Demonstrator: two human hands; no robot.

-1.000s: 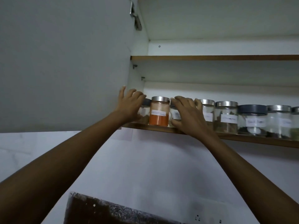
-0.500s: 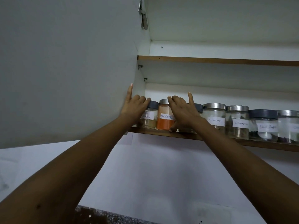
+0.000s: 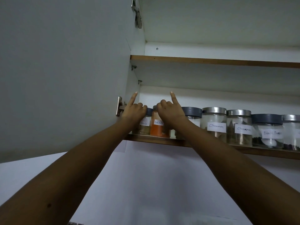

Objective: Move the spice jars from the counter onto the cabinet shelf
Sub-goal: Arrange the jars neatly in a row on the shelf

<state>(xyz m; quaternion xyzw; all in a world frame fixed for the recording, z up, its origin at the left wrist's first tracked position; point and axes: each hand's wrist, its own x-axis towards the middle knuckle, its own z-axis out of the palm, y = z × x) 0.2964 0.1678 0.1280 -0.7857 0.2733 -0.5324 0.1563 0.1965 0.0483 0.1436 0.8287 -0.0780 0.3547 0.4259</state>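
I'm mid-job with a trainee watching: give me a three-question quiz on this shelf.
1. True or false: the red chilli jar stands between the two hands.
2. How many jars carry a Cinnamon label?
3. The black pepper jar has which lid: A silver, B dark grey, C none?

Key: 1 true, between left hand and right hand. 2 two: and. 3 B.
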